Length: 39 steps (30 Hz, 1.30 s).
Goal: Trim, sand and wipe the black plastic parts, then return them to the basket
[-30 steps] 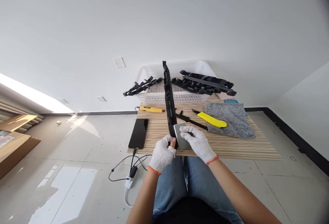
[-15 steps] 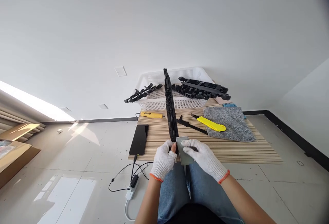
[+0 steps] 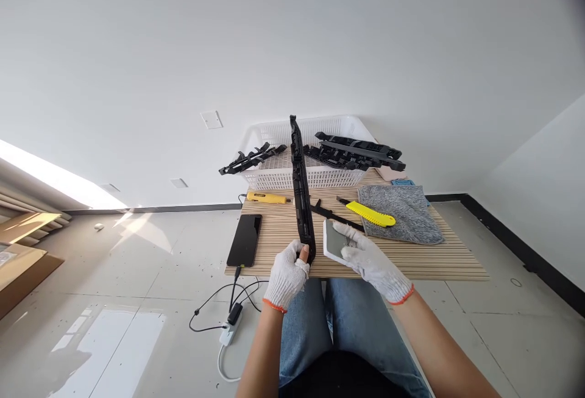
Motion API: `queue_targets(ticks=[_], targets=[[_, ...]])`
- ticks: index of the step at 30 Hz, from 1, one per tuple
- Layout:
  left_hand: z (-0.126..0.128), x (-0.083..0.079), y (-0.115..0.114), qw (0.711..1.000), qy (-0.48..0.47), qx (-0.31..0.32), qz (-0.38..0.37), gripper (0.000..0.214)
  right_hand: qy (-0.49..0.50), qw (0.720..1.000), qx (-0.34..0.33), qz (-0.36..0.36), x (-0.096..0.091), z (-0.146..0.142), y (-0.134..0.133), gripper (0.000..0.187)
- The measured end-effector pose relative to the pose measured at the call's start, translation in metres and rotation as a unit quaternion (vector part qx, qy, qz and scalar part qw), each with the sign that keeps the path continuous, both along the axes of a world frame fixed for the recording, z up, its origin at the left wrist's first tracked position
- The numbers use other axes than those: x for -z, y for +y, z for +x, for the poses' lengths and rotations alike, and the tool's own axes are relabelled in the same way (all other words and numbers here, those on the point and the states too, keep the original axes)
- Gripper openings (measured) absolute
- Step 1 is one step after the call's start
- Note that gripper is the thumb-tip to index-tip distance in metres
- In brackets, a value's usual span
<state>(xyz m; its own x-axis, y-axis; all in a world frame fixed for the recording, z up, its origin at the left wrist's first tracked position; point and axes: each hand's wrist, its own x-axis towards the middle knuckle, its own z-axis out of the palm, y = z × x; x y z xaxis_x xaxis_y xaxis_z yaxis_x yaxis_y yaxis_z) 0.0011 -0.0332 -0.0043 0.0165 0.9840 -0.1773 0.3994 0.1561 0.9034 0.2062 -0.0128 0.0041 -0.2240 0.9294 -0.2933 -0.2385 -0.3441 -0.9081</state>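
Note:
My left hand (image 3: 287, 275), in a white glove, is closed round the near end of a long black plastic strip (image 3: 300, 184) that stands tilted up over the striped wooden table (image 3: 439, 255). My right hand (image 3: 365, 255), also gloved, grips a flat grey sanding block (image 3: 335, 242) with a white edge, held just right of the strip and apart from it. A loose black strip piece (image 3: 337, 217) lies on the table behind the block.
A white basket (image 3: 315, 172) at the back holds several black strips (image 3: 356, 151). A yellow utility knife (image 3: 369, 213), grey cloth (image 3: 402, 221), yellow-handled tool (image 3: 265, 198) and black phone (image 3: 245, 239) lie on the table. Cables and a power strip (image 3: 228, 331) lie on the floor.
My right hand has pulled the grey block off the strip and moved it right and up, turning its face toward me. My left hand still holds the strip.

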Motion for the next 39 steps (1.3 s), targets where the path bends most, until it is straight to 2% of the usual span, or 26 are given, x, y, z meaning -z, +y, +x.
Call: queue_targets(ticks=[3, 6, 7, 10, 12, 14, 17, 21, 25, 27, 29, 30, 35, 37, 39], targets=[[0.000, 0.001, 0.000, 1.000, -0.012, 0.002, -0.008, 0.040, 0.010, 0.999, 0.028, 0.046, -0.013, 0.000, 0.003, 0.067], [0.000, 0.000, 0.001, 1.000, -0.022, 0.008, -0.011, 0.041, -0.037, 0.994, 0.069, 0.074, -0.028, 0.002, 0.005, 0.044], [0.000, -0.001, 0.001, 1.000, -0.023, 0.010, -0.010, 0.042, -0.075, 0.993, 0.055, 0.071, -0.031, 0.002, 0.006, 0.037], [0.000, -0.003, 0.002, 1.000, -0.021, 0.015, -0.006, 0.043, -0.191, 0.979, -0.066, 0.036, -0.027, -0.004, 0.015, 0.029], [-0.001, -0.005, 0.003, 1.000, -0.017, 0.022, -0.007, 0.043, -0.224, 0.971, -0.085, 0.026, -0.020, -0.011, 0.025, 0.028], [-0.003, -0.007, 0.003, 0.999, -0.013, 0.029, -0.007, 0.042, -0.235, 0.971, -0.026, 0.037, -0.013, -0.015, 0.036, 0.030], [-0.005, -0.011, 0.001, 1.000, -0.005, 0.028, -0.005, 0.042, -0.237, 0.969, 0.044, 0.046, -0.010, -0.014, 0.043, 0.047], [-0.005, -0.014, -0.001, 1.000, 0.002, 0.026, -0.007, 0.041, -0.250, 0.967, 0.024, 0.049, -0.009, -0.004, 0.033, 0.046], [-0.005, -0.016, -0.002, 1.000, 0.000, 0.031, -0.003, 0.041, -0.260, 0.961, 0.058, 0.068, -0.005, -0.001, 0.022, 0.044], [-0.006, -0.017, -0.002, 0.999, 0.001, 0.034, -0.001, 0.040, -0.265, 0.962, 0.002, 0.074, -0.002, -0.005, 0.019, 0.044], [-0.007, -0.017, -0.003, 0.999, 0.004, 0.035, -0.003, 0.039, -0.295, 0.949, -0.065, 0.087, 0.001, -0.011, 0.020, 0.040], [-0.007, -0.017, -0.003, 0.999, 0.006, 0.035, -0.004, 0.039, -0.316, 0.941, -0.074, 0.096, 0.003, -0.013, 0.021, 0.038], [-0.008, -0.013, -0.004, 0.999, 0.010, 0.030, -0.012, 0.040, -0.387, 0.914, 0.030, 0.118, 0.010, -0.010, 0.033, 0.034], [-0.009, -0.012, -0.004, 0.999, 0.007, 0.030, -0.017, 0.041, -0.406, 0.902, 0.049, 0.135, 0.013, -0.006, 0.033, 0.043], [-0.008, -0.011, -0.004, 0.999, 0.003, 0.029, -0.022, 0.042, -0.455, 0.871, 0.045, 0.181, 0.016, -0.003, 0.029, 0.056]])
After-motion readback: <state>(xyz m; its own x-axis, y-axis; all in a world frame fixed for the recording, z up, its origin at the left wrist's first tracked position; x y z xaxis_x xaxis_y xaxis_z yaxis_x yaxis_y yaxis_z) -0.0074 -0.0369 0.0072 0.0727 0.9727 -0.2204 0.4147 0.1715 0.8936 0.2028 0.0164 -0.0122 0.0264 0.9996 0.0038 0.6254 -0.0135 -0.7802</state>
